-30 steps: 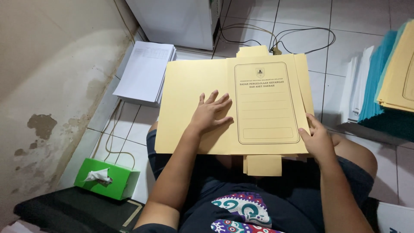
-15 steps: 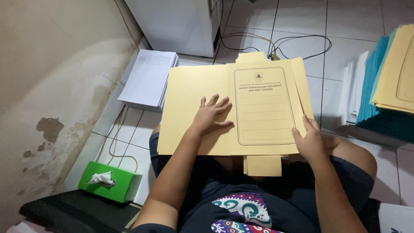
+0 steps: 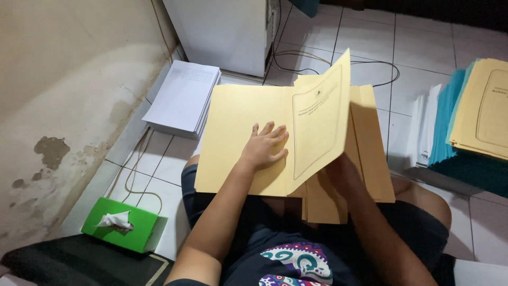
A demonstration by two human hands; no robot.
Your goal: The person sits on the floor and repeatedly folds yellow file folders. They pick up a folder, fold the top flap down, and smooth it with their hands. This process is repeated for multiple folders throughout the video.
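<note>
Since half a second ago the printed cover of the yellow folder (image 3: pixel 296 143) swings up from flat and now stands tilted at centre frame.

Largest first: the folder lies across the person's lap in the middle of the frame, its left leaf flat, its right cover raised, further yellow sheets beneath. To turn the cover cleanly, I judge it best to keep the flat leaf pinned while lifting from the outer edge, so the loose sheets below do not slide. Left hand (image 3: pixel 264 148) rests palm-down with fingers spread on the flat leaf, gripping nothing. Right hand (image 3: pixel 344 175) is behind the raised cover, lower centre-right, touching the sheets there; whether its fingers are curled or spread I cannot tell. A white paper stack (image 3: pixel 182 98) sits upper left, and a green tissue box (image 3: pixel 124 230) lower left.
</note>
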